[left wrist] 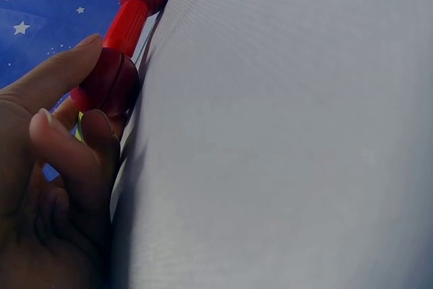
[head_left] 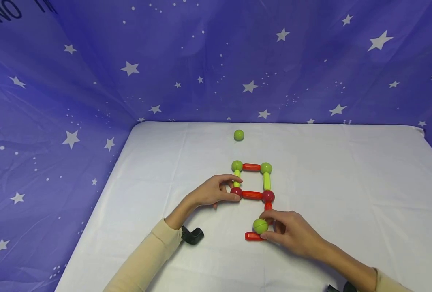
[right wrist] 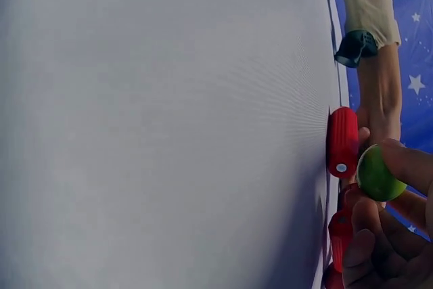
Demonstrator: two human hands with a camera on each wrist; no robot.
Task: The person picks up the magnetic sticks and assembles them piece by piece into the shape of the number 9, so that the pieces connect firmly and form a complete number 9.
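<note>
A square of magnetic sticks and balls lies on the table. Its far corners are green balls (head_left: 266,168) and its near corners dark red balls (head_left: 268,196). Red sticks (head_left: 252,195) form the near and far sides, and yellow-green sticks (head_left: 266,181) the other two. My left hand (head_left: 214,191) holds the near-left red ball (left wrist: 111,86) between thumb and fingers. A further red stick (head_left: 268,207) runs toward me from the near-right ball, partly hidden by my right hand (head_left: 294,234). That hand pinches a green ball (head_left: 260,226), just above a red stick (head_left: 253,236) lying crosswise.
A single green ball (head_left: 239,135) sits near the table's far edge. The white-covered table (head_left: 347,174) meets a blue star-patterned cloth (head_left: 250,61) at the back and left. A black strap piece (head_left: 193,235) sticks out at the left cuff.
</note>
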